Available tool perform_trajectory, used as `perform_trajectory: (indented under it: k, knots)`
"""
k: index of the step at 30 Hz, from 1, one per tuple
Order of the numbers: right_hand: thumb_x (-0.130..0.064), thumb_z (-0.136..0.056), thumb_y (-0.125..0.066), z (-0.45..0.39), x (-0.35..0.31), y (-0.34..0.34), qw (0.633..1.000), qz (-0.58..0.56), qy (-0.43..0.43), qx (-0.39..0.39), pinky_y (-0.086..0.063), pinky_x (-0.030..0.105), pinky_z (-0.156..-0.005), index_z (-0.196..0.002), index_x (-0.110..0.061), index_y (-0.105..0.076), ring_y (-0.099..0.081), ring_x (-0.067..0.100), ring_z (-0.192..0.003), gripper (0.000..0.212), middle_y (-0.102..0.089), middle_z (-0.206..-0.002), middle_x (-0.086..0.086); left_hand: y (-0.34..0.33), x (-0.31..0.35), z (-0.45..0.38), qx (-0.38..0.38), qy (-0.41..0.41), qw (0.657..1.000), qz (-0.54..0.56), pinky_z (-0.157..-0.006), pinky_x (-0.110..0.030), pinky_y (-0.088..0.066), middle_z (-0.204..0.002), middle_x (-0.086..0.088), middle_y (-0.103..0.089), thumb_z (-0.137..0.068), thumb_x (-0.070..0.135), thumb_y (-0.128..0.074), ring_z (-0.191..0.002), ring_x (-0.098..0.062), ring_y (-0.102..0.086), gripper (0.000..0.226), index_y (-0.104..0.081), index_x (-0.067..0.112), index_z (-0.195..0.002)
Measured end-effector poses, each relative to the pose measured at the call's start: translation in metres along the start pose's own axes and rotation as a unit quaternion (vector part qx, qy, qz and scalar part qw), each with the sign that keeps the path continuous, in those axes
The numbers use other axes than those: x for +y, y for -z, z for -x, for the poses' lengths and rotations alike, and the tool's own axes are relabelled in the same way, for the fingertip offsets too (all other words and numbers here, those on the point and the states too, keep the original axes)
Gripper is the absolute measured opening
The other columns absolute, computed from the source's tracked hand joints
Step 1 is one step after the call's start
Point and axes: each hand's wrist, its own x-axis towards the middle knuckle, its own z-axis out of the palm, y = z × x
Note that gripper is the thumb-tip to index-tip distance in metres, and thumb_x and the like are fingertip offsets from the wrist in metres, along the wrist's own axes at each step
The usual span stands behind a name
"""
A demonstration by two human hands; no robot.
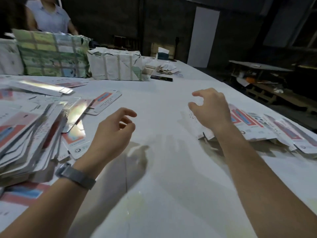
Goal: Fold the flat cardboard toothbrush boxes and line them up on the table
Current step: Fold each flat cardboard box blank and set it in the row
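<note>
Both hands hang above the white table (171,169) and hold nothing. The left hand (111,133) has its fingers loosely curled and apart, the thumb tip near the forefinger but not gripping anything; a grey watch (75,176) sits on that wrist. The right hand (211,109) is spread a little wider, fingers bent like a claw and pointing left, with clear gaps between them. It hovers over the near end of the folded boxes (267,129), though whether a fingertip touches one cannot be told.

Those folded boxes lie side by side in a row at the right edge of the table, red and blue panels up. The flat boxes (25,131) are heaped in a tall, slumping stack at the left (some show a shiny silver inner face), and one flat box (107,101) lies apart beyond the stack.

Print on the boxes is there in small dark rows, but it is too blurred to read; no brand can be made out.

At the far side stand two strapped bundles (53,54), with a dark phone (161,78) nearby and a person (49,16) behind them.
</note>
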Motion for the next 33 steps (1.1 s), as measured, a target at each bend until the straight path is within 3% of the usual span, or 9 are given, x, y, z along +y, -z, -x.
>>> perform_trajectory:
  k: [5,8,10,12,17,22,29,31,33]
  knots:
    - [-0.028,-0.09,-0.067,0.039,-0.052,-0.023,0.977,-0.139,0.133,-0.087,-0.044,0.033,-0.096,-0.114,-0.026,-0.071,-0.057,0.015,-0.108,0.025,-0.066,-0.115,-0.006,0.047,-0.005,-0.01,0.103,-0.009,0.93,-0.352,-0.105,-0.051,-0.037,-0.131,-0.009,-0.054,-0.083,0.017,-0.059,-0.125,-0.038,-0.043,0.048,-0.054,0.028,-0.129]
    - [-0.026,-0.089,-0.069,0.057,-0.069,-0.031,0.959,-0.185,0.174,-0.123,-0.045,0.029,-0.088,-0.111,-0.027,-0.072,-0.058,0.011,-0.1,0.023,-0.067,-0.108,-0.009,0.083,-0.014,-0.011,0.107,0.121,0.868,-0.469,-0.114,-0.071,-0.001,-0.156,-0.016,-0.027,-0.086,0.021,-0.053,-0.147,-0.048,-0.007,0.061,-0.034,0.032,-0.143]
    - [-0.025,-0.089,-0.069,0.063,-0.076,-0.035,0.949,-0.209,0.192,-0.134,-0.043,0.025,-0.083,-0.11,-0.026,-0.072,-0.059,0.01,-0.095,0.021,-0.068,-0.104,-0.01,0.101,-0.022,-0.011,0.083,0.209,0.854,-0.468,-0.109,-0.078,0.005,-0.161,-0.016,-0.016,-0.098,0.032,-0.045,-0.146,-0.054,0.006,0.051,-0.028,0.033,-0.146]
    - [-0.024,-0.089,-0.069,0.067,-0.079,-0.038,0.943,-0.227,0.198,-0.142,-0.04,0.021,-0.079,-0.109,-0.026,-0.073,-0.06,0.009,-0.093,0.02,-0.068,-0.101,-0.01,0.109,-0.025,-0.011,0.049,0.253,0.846,-0.467,-0.109,-0.077,-0.008,-0.155,-0.017,-0.029,-0.103,0.046,-0.036,-0.144,-0.054,-0.011,0.044,-0.03,0.031,-0.144]
    - [-0.023,-0.09,-0.068,0.068,-0.078,-0.042,0.932,-0.278,0.172,-0.157,-0.043,0.019,-0.075,-0.106,-0.027,-0.073,-0.062,0.006,-0.09,0.017,-0.068,-0.095,-0.013,0.1,-0.025,-0.008,0.03,0.16,0.856,-0.492,-0.092,-0.049,-0.038,-0.119,-0.008,-0.062,-0.096,0.027,-0.057,-0.11,-0.038,-0.055,0.046,-0.039,0.027,-0.138]
    - [-0.023,-0.091,-0.067,0.067,-0.076,-0.044,0.923,-0.321,0.142,-0.156,-0.04,0.009,-0.069,-0.102,-0.03,-0.072,-0.06,-0.001,-0.085,0.014,-0.068,-0.088,-0.017,0.09,-0.012,-0.007,0.093,0.087,0.877,-0.464,-0.061,-0.035,-0.034,-0.08,-0.005,-0.051,-0.088,0.006,-0.052,-0.067,-0.029,-0.045,0.04,-0.051,0.02,-0.125]
    - [-0.037,-0.085,-0.061,0.061,-0.077,-0.041,0.897,-0.409,0.111,-0.126,-0.046,0.019,-0.075,-0.109,-0.041,-0.063,-0.061,0.003,-0.081,0.024,-0.067,-0.086,-0.013,0.057,0.035,0.003,0.212,-0.261,0.907,-0.253,-0.046,-0.028,-0.043,-0.109,-0.024,-0.07,-0.096,-0.004,-0.048,-0.081,-0.038,-0.068,0.045,-0.048,0.007,-0.14]
    - [-0.041,-0.085,-0.059,0.058,-0.078,-0.039,0.884,-0.441,0.1,-0.119,-0.049,0.028,-0.075,-0.116,-0.047,-0.054,-0.064,0.013,-0.087,0.032,-0.066,-0.094,-0.006,0.046,0.041,0.005,0.18,-0.241,0.95,-0.078,-0.054,-0.017,-0.056,-0.12,-0.014,-0.069,-0.101,0.004,-0.047,-0.091,-0.023,-0.072,0.039,-0.046,0.009,-0.14]
    - [-0.045,-0.086,-0.057,0.057,-0.078,-0.038,0.878,-0.452,0.1,-0.119,-0.05,0.028,-0.071,-0.124,-0.047,-0.047,-0.065,0.017,-0.089,0.039,-0.066,-0.1,-0.001,0.033,0.045,0.009,0.09,-0.112,0.981,0.129,-0.064,-0.03,-0.062,-0.112,-0.003,-0.072,-0.103,0.008,-0.045,-0.091,-0.018,-0.074,0.036,-0.047,0.016,-0.138]
